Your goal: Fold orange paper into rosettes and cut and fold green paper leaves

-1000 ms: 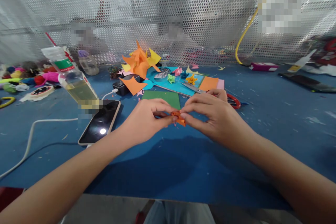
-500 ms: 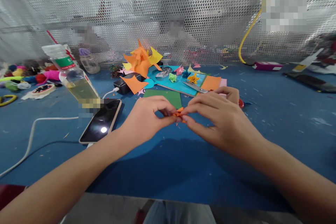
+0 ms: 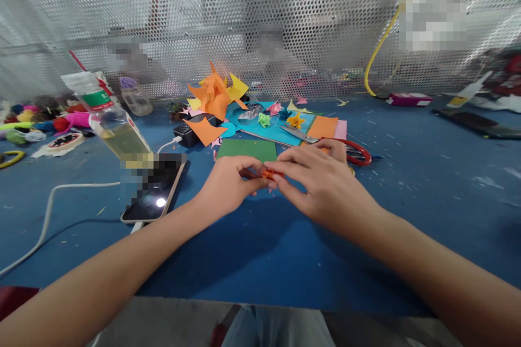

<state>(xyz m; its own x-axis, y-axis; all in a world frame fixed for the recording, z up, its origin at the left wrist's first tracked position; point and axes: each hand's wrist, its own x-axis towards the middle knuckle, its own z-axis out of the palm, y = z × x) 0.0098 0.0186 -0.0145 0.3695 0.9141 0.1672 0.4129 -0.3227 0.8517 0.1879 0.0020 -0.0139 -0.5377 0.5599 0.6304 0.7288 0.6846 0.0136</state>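
A small piece of folded orange paper [image 3: 268, 174] is pinched between my two hands above the blue table. My left hand [image 3: 232, 181] grips its left side with thumb and forefinger. From the right, my right hand [image 3: 321, 176] holds the other side between thumb and fingertips. Its exact shape is mostly hidden by the fingers. Just behind lies a green paper sheet [image 3: 248, 149]. Scissors with red handles [image 3: 360, 153] lie beyond my right hand, partly covered by it. Small folded paper shapes, a green one [image 3: 264, 120] and a yellow one [image 3: 296, 120], rest on blue paper [image 3: 244, 119].
To the left, a phone [image 3: 157, 190] with a white cable [image 3: 77, 185] lies near a tilted bottle [image 3: 118, 124]. Orange paper scraps [image 3: 214, 95] pile up by a black box [image 3: 191, 129]. A perforated metal screen [image 3: 228, 11] stands behind the table. A purple box [image 3: 409, 99] sits at the back right.
Both hands keep hold of the orange paper; my right hand has shifted left and closer to my left hand. More of the scissors' red handles now shows.
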